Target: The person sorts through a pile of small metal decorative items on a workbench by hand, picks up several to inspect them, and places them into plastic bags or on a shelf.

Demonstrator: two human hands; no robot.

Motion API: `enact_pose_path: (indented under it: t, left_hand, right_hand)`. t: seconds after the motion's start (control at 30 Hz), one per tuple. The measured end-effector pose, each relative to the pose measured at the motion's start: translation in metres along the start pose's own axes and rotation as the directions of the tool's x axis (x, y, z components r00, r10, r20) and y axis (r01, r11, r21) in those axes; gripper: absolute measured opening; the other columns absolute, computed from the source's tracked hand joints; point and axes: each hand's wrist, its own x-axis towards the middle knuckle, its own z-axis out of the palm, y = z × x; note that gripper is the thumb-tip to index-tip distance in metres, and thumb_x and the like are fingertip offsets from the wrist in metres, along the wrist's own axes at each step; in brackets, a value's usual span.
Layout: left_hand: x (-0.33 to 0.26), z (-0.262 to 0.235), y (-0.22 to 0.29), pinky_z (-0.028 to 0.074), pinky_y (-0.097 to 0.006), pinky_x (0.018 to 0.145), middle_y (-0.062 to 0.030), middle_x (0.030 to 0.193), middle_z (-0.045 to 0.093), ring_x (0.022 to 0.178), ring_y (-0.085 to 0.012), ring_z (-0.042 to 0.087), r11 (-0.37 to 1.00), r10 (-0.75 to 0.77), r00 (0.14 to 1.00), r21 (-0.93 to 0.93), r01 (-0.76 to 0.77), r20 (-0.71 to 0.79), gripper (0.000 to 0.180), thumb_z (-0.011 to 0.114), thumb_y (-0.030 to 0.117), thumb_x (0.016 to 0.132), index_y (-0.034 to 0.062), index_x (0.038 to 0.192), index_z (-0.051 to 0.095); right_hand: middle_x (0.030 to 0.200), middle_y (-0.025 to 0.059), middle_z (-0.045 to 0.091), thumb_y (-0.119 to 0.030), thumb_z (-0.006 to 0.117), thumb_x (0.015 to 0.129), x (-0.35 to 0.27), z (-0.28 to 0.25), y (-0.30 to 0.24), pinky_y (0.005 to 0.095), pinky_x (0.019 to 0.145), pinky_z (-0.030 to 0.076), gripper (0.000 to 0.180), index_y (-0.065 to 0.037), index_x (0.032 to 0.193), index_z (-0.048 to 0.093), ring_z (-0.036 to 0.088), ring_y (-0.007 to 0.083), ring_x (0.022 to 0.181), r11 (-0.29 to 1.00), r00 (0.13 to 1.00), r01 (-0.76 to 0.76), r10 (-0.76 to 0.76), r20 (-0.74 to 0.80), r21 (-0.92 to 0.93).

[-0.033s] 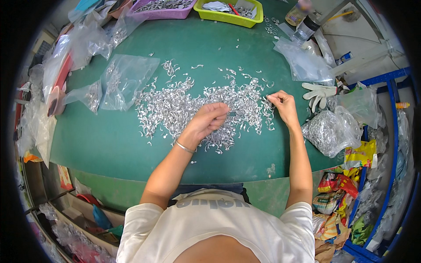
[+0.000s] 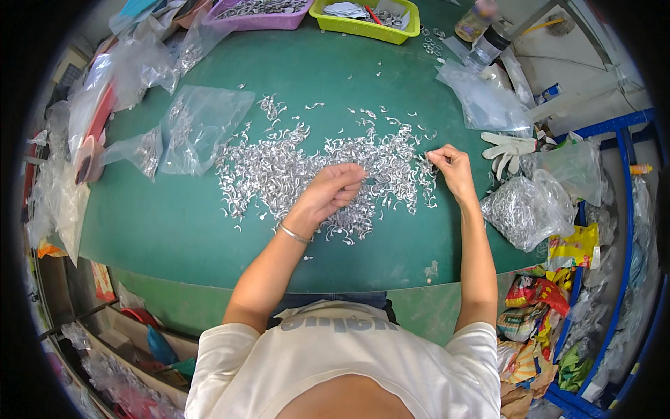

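A wide, loose heap of small curved silvery metal pieces [image 2: 272, 171] is spread over the green tabletop [image 2: 160, 230]. My left hand [image 2: 333, 191] is closed above the middle of the heap, its fingers curled and thumb against the forefinger; whatever lies inside is too small or hidden to make out. At the heap's right edge my right hand [image 2: 453, 167] pinches with thumb and forefinger. A tiny silvery curved piece [image 2: 427, 156] shows at those fingertips. A bracelet circles my left wrist.
Clear plastic bags with metal pieces [image 2: 183, 136] lie left. A purple basket [image 2: 262, 19] and a yellow-green basket [image 2: 363, 28] stand at the far edge. To the right are a white glove [image 2: 508, 149], a filled plastic bag [image 2: 520, 213], flat clear bags [image 2: 481, 98] and a blue rack [image 2: 623, 230].
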Motion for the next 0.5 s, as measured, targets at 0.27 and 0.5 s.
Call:
enact_pose_path:
  t: [0.27,0.5]
  left_hand:
    - [-0.001,0.0,0.0,0.017,-0.016,0.038,0.0083,0.058,0.033,0.046,-0.0001,0.025,1.0,0.003,1.0,-0.014,-0.003,0.014,0.012,0.054,0.012,0.089,0.0069,0.078,0.05]
    - [0.003,0.003,0.001,0.017,-0.016,0.038,0.0084,0.058,0.034,0.046,0.0001,0.025,1.0,0.006,1.0,-0.014,-0.006,0.008,0.013,0.055,0.012,0.088,0.0079,0.077,0.05]
  right_hand:
    - [0.058,-0.0085,0.044,-0.019,0.063,0.084,-0.004,0.01,-0.013,0.0197,0.042,0.018,0.018,-0.004,0.074,0.064,0.028,0.0003,0.047,0.964,0.976,-0.219,0.216,0.041,0.149]
    - [0.063,0.0013,0.061,-0.012,0.065,0.081,-0.004,-0.008,-0.005,0.0214,0.051,0.037,0.016,0.002,0.074,0.064,0.048,0.0049,0.056,0.98,0.979,-0.2,0.2,0.036,-0.003]
